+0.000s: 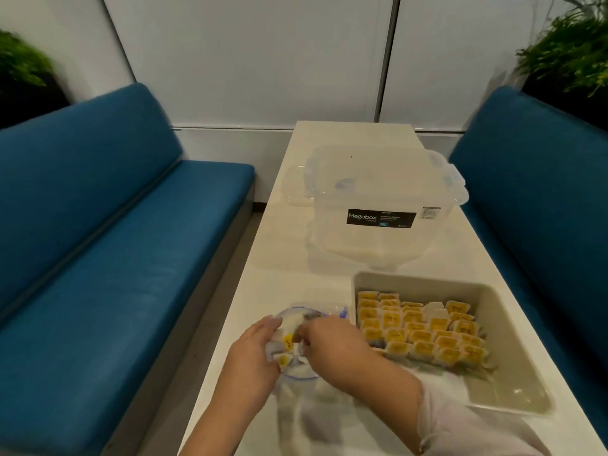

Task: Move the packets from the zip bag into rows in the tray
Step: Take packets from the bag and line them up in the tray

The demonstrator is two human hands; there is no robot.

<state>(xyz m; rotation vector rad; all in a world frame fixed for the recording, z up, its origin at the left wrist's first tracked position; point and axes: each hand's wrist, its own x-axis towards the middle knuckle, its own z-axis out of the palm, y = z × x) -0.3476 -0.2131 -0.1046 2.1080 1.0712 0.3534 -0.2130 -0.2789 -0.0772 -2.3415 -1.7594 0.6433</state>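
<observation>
A clear zip bag with a blue seal lies on the white table, left of the tray. My left hand grips the bag's left side. My right hand reaches into the bag's mouth, fingers curled among the small white packets with yellow labels. The cream tray at the right holds several rows of the same packets, standing side by side across its far and middle part; its near end is bare.
A clear lidded storage box labelled Megabox stands further back on the table. Blue benches run along both sides. Plants sit in the upper corners.
</observation>
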